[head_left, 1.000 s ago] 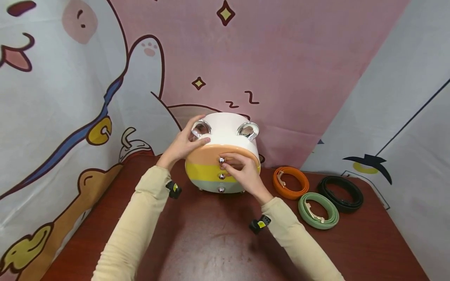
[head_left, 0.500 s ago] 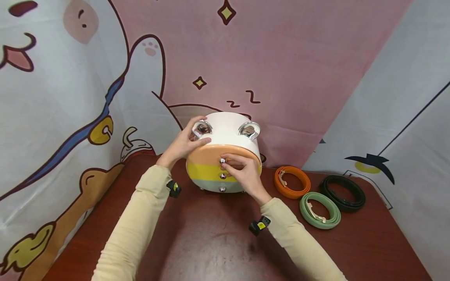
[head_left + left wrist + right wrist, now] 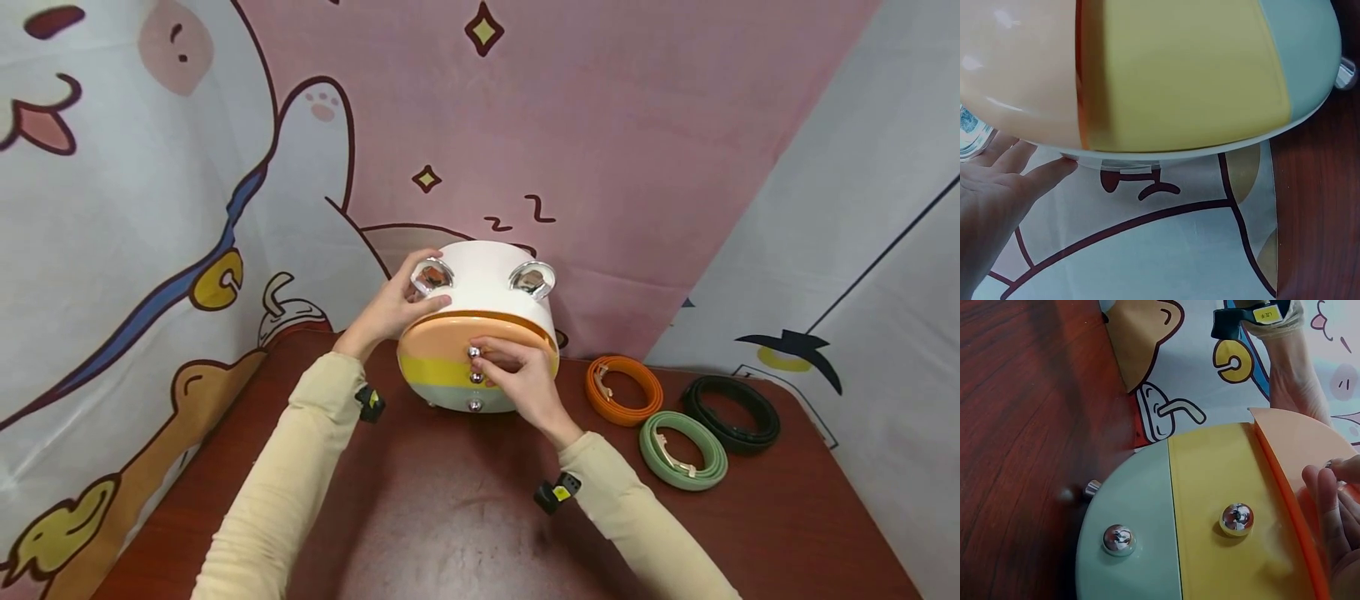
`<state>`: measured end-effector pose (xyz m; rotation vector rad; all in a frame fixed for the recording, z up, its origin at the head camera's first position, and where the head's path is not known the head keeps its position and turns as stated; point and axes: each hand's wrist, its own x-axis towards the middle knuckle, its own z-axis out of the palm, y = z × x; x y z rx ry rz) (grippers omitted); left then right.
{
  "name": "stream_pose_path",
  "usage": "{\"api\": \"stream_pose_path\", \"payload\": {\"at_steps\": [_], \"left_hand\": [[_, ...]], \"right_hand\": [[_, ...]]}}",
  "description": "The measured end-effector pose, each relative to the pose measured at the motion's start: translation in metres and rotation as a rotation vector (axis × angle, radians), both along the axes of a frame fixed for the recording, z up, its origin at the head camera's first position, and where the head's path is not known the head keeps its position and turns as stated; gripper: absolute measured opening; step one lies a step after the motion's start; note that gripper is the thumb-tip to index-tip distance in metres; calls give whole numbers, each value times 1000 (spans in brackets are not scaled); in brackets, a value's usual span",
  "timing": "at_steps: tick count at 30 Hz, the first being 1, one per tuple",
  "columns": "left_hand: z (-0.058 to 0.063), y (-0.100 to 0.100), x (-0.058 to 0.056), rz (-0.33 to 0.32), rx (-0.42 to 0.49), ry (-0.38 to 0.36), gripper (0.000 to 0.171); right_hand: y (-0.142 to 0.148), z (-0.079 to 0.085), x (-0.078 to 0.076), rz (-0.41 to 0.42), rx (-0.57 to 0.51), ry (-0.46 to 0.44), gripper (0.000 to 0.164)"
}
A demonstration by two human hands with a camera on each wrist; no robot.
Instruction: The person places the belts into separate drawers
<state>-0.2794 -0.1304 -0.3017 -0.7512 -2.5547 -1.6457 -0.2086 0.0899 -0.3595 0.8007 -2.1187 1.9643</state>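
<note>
A small rounded drawer cabinet (image 3: 483, 279) has a white body, two chrome ears and a front of orange, yellow and green drawers. My left hand (image 3: 386, 310) holds its upper left, thumb on the white top and fingers around the left ear (image 3: 432, 277). With thumb and fingertips, my right hand (image 3: 525, 379) pinches the chrome knob (image 3: 474, 352) of the orange top drawer (image 3: 438, 337). That drawer stands slightly out; its orange side edge (image 3: 1285, 494) shows in the right wrist view. The yellow drawer (image 3: 1210, 487) and green drawer (image 3: 1129, 500) are flush.
To the right on the dark red wooden table (image 3: 465, 517) lie three coiled belts: an orange belt (image 3: 651, 385), a green belt (image 3: 718, 454) and a black belt (image 3: 765, 417). A cartoon-printed cloth (image 3: 637, 150) hangs close behind the cabinet.
The top drawer has come slightly out toward me, opening a gap under the white rim. My right hand moved back a little with its knob; the left hand stayed in place.
</note>
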Motion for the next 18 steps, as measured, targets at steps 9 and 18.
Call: {"api": "stream_pose_path", "payload": {"at_steps": [9,18], "left_hand": [[-26,-6,-23,17,-20,43,68],[-23,-5,-21,12,-22,47,67]], "right_hand": [[0,-7,5,1,3,41,24],[0,-4,18,-10,6,47,24]]}}
